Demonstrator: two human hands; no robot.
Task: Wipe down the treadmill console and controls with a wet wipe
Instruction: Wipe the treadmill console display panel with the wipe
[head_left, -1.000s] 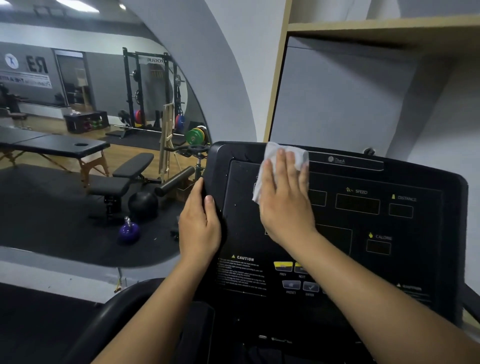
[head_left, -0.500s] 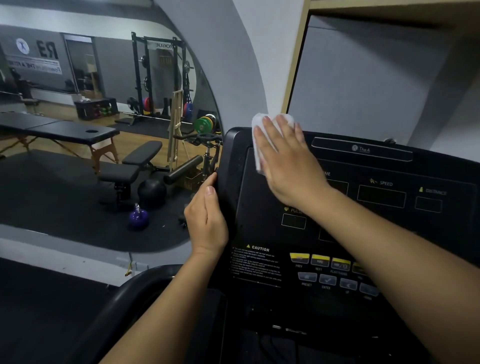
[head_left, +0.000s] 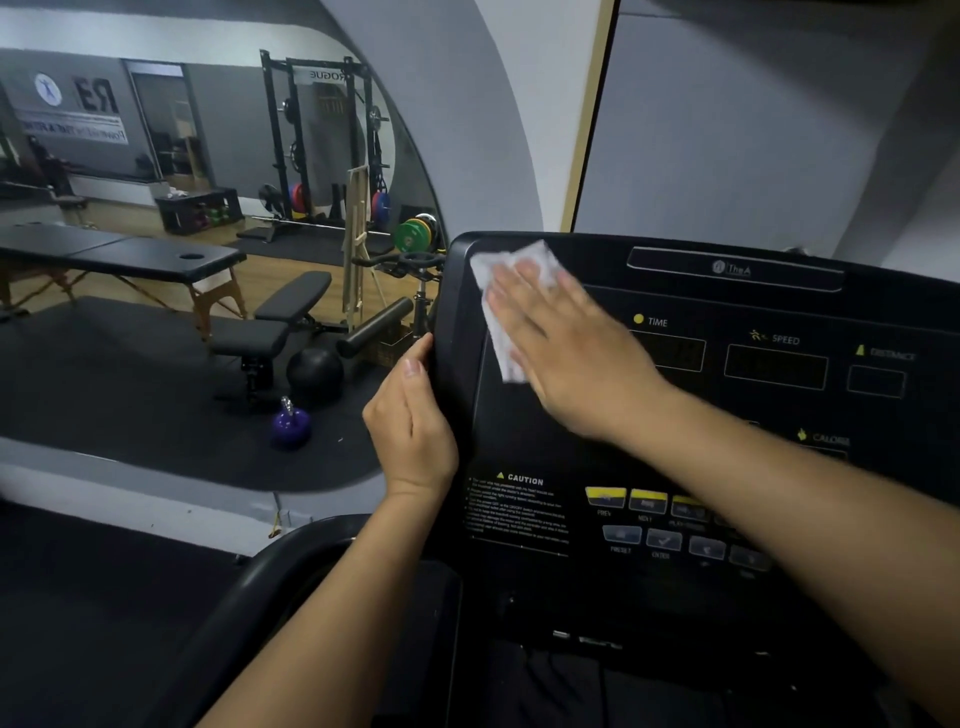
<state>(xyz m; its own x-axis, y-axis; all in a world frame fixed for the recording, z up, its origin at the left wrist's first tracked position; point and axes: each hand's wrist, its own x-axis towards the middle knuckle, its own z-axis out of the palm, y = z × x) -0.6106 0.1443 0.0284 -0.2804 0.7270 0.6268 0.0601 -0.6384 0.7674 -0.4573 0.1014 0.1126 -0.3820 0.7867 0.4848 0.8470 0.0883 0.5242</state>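
The black treadmill console (head_left: 727, 582) fills the right half of the view, with TIME, SPEED and DISTANCE displays and rows of yellow and grey buttons (head_left: 649, 519) lower down. A white wet wipe (head_left: 498, 291) lies flat on the console's upper left corner. My right hand (head_left: 566, 348) presses it down with straight fingers, covering most of the wipe. My left hand (head_left: 413, 421) grips the console's left edge, thumb on the front rim.
A large arched mirror (head_left: 182, 260) on the left wall reflects gym gear: a bench, massage table, rack, purple kettlebell. The black handrail (head_left: 249, 587) curves below my left forearm. A grey wall panel (head_left: 753, 130) stands behind the console.
My right hand has slid the wipe left along the console's top toward its upper left corner. The left hand has kept its hold on the edge. The view shifted left.
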